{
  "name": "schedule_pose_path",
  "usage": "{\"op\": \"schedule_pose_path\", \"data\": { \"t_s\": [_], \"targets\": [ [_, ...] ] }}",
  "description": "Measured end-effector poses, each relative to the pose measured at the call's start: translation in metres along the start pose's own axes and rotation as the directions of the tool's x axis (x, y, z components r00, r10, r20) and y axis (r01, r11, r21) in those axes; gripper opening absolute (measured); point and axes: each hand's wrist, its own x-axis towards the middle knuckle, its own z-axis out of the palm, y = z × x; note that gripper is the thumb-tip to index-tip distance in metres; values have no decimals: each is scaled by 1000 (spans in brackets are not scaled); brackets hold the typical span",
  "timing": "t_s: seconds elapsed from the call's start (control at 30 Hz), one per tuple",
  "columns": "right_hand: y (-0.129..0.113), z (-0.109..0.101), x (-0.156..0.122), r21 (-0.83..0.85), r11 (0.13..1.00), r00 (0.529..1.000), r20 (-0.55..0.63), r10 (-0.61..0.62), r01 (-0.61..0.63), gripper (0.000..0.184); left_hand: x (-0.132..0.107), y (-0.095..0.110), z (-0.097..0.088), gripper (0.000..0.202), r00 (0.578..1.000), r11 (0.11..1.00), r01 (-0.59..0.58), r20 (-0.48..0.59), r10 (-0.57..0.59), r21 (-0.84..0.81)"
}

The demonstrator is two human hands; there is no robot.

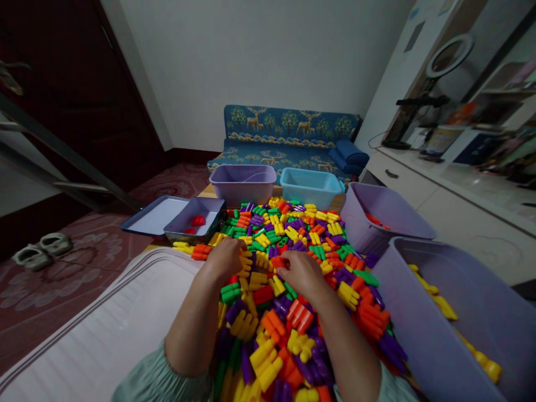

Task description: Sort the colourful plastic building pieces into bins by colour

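A big heap of plastic building pieces (293,262) in yellow, orange, red, green and purple covers a low surface in front of me. My left hand (226,258) is closed on the heap's left side, its fingers curled against yellow pieces; what it holds is hidden. My right hand (299,272) rests in the middle of the heap, fingers pinched on a red piece (277,261). A grey tray (184,223) at the left holds a few red pieces (197,220).
Purple tub (243,183) and blue tub (310,186) stand behind the heap. At the right are a purple tub (383,215) with orange pieces and a large purple tub (452,312) with yellow pieces. A white mattress (104,329) lies at left, slippers (42,250) on the floor.
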Motion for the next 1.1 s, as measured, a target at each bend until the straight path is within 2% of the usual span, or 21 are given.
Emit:
{"op": "schedule_pose_path", "data": {
  "t_s": [0.07, 0.13, 0.17, 0.2, 0.23, 0.3, 0.37, 0.4, 0.47, 0.53, 0.63, 0.73, 0.9, 1.0, 1.1],
  "targets": [
    [2, 3, 3, 104, 995, 999, -40, -1, 5, 15, 2, 2, 0, 44, 998, 997, 17, -60, -21, -70],
    [4, 9, 6, 254, 967, 995, -101, 1, 25, 20, 4, 7, 0, 34, 994, 968, 40, -93, -65, -248],
    [5, 11, 8, 344, 938, 992, -130, 7, 38, 25, 6, 11, 1, 30, 993, 923, 46, -83, -84, -383],
    [6, 13, 10, 443, 895, 988, -151, 19, 50, 29, 7, 16, 1, 29, 994, 841, 51, -57, -97, -538],
    [7, 14, 11, 549, 834, 986, -163, 36, 60, 32, 8, 22, 2, 32, 995, 714, 57, -19, -99, -698],
    [6, 12, 12, 746, 662, 983, -164, 78, 72, 38, 9, 35, 5, 42, 996, 339, 79, 63, -58, -937],
    [4, 6, 12, 869, 489, 982, -152, 115, 77, 42, 11, 45, 7, 50, 992, -52, 126, 124, 31, -991],
    [2, 2, 11, 901, 427, 980, -146, 132, 76, 43, 12, 48, 8, 54, 985, -201, 166, 151, 87, -965],
    [0, -7, 9, 928, 366, 976, -141, 167, 71, 44, 13, 49, 9, 60, 964, -389, 248, 185, 194, -887],
    [-1, -12, 7, 933, 353, 972, -143, 189, 69, 43, 15, 47, 10, 65, 942, -495, 308, 187, 279, -813],
    [-1, -13, 6, 928, 363, 971, -153, 184, 77, 43, 17, 42, 12, 69, 924, -588, 345, 154, 351, -731],
    [2, -7, 8, 897, 429, 971, -188, 150, 108, 44, 16, 42, 14, 71, 919, -619, 352, 134, 372, -702],
    [8, 12, 15, 768, 612, 940, -321, 116, 187, 38, 13, 54, 14, 66, 926, -590, 336, 144, 348, -734],
    [11, 18, 17, 730, 650, 931, -352, 91, 212, 47, 10, 62, 13, 64, 938, -554, 303, 141, 316, -776],
    [12, 13, 15, 693, 691, 944, -326, 47, 205, 54, 8, 67, 15, 60, 943, -464, 271, 134, 306, -843]
  ]
}}
